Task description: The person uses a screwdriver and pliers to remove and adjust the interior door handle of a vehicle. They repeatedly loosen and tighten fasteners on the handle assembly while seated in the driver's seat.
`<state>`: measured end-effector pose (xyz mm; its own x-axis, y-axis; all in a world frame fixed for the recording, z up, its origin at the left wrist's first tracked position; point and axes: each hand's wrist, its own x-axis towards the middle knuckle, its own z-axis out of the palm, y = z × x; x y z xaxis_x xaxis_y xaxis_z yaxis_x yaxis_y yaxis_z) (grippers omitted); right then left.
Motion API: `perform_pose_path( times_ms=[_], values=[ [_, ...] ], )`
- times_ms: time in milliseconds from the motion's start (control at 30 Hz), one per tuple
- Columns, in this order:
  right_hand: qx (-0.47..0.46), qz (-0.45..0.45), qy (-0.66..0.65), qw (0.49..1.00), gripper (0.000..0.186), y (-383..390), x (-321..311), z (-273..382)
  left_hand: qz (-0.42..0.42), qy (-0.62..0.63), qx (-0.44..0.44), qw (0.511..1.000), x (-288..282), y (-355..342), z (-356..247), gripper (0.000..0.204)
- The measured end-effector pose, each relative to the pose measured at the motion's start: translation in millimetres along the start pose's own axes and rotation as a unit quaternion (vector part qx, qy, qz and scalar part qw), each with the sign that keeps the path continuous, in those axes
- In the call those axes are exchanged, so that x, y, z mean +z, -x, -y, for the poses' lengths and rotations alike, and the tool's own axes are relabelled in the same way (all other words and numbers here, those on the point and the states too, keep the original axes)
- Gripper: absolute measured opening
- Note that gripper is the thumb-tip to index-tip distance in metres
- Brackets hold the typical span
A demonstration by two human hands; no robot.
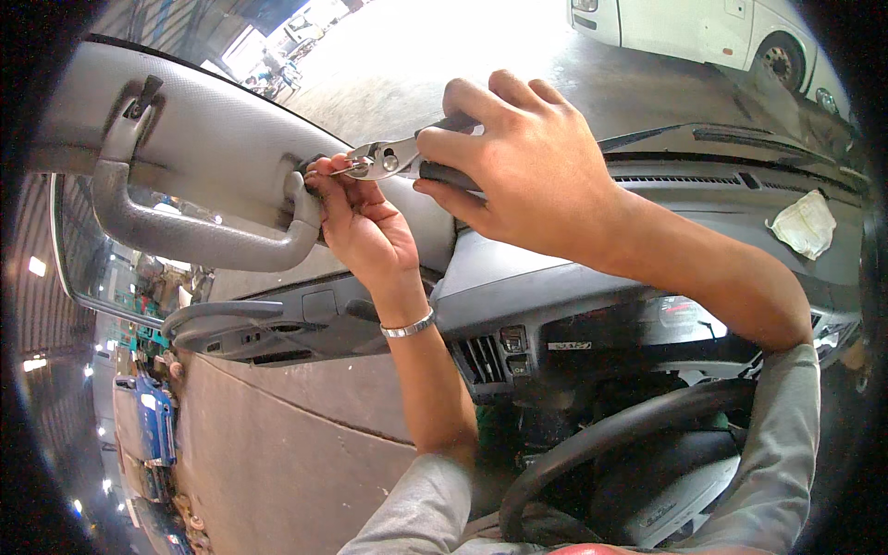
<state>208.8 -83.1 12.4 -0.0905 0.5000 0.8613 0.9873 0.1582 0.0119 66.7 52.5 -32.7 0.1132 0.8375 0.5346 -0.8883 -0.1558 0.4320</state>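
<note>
My right hand (536,162) is closed round the dark grips of a pair of slip-joint pliers (396,157). The metal jaws point left, at the fingertips of my left hand (377,236). There, thumb and fingers pinch a small thin metal piece (344,170), which reaches to the jaws; its exact kind is too small to tell. Both hands are at the front end of a grey grab handle (194,236) on the vehicle's windscreen pillar. The handle's other end shows a dark bracket with its cover flap raised. My fingers partly hide the near mount.
Below my arms are the steering wheel (620,435) and dashboard (564,268). A crumpled white cloth or mask (803,225) lies on the dashboard's right. The driver's door (277,324) stands open at left, above a concrete floor (287,453). Outside, a white bus (684,32) is parked.
</note>
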Motion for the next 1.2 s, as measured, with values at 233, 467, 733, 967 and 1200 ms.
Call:
perform_pose_path(
  times_ms=[233, 467, 733, 967, 1200],
  values=[
    [-0.004, 0.0, -0.005, 1.0, 0.021, -0.2, 2.8, -0.7, 0.058, -0.009, 0.01, 0.998, -5.5, -3.2, 0.6, 0.02],
    [-0.012, -0.015, -0.011, 1.0, 0.02, -4.2, 0.4, 1.0, 0.032, 0.003, 0.007, 0.999, -5.3, -0.7, 1.9, 0.021],
    [-0.007, 0.007, -0.004, 1.0, 0.02, -6.6, 0.3, 2.7, 0.008, -0.034, 0.01, 0.999, -4.9, -1.5, 2.3, 0.026],
    [-0.012, 0.001, -0.008, 1.0, 0.02, -6.6, 2.1, 3.2, 0.012, -0.025, 0.015, 1.0, -2.0, -1.4, 1.1, 0.026],
    [-0.014, -0.003, -0.019, 1.0, 0.024, -6.2, 4.8, 2.0, 0.028, -0.015, 0.014, 0.999, -2.8, -1.5, 2.7, 0.021]
  ],
)
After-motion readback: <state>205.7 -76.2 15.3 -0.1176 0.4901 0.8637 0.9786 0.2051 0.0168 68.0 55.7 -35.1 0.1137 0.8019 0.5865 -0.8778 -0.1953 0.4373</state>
